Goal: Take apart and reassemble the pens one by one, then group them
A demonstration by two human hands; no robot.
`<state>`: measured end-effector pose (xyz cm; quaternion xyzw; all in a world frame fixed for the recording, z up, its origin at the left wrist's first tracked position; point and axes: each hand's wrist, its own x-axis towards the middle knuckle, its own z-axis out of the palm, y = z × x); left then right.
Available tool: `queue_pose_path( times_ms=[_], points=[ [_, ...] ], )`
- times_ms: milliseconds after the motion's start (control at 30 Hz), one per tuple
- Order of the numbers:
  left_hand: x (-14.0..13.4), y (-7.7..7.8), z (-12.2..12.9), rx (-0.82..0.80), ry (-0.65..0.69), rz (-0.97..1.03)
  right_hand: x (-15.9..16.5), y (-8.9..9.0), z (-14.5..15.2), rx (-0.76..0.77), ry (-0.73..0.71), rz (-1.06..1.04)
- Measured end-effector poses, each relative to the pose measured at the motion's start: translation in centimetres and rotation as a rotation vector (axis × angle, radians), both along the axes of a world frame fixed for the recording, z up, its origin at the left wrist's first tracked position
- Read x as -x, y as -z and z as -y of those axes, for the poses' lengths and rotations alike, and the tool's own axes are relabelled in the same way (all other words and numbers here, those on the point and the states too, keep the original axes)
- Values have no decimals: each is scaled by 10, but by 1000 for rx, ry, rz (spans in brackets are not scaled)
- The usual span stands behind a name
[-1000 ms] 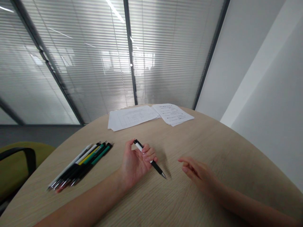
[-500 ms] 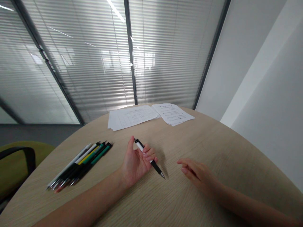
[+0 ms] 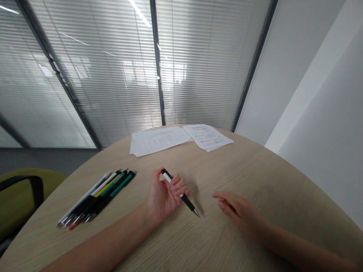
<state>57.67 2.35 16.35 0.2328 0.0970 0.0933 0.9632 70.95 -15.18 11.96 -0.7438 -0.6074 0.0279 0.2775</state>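
Observation:
My left hand lies palm up over the table, its fingers curled round a white and black ballpoint pen. The thumb presses on the pen's top end, and the silver tip points down to the right. My right hand rests on its side to the right of the pen, apart from it, with nothing visible in it. Its fingers are loosely stretched, with a small gap at the thumb. To the left of my left hand, several pens lie side by side in white, yellow, green and black.
Printed paper sheets lie at the far side of the round wooden table, with another printed stack beside them. A green chair with a black armrest stands at the left. Behind the table are glass panels with blinds.
My left thumb has bent down onto the pen's top end. The pen's tip has shifted slightly down and right. My right hand has hardly moved.

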Motion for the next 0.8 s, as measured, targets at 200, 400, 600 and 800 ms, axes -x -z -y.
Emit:
queue_pose_path(
  times_ms=[200,400,600,800],
  points=[
    [-1,2,1,18,14,6,0,-1,0,16,-2,1],
    [0,3,2,1,48,51,0,1,-1,3,-11,-13],
    [1,-2,9,-2,160,-25,3,-6,-3,-65,-105,-120],
    [3,-4,19,12,239,-7,22,-14,-2,77,-278,-603]
  ],
)
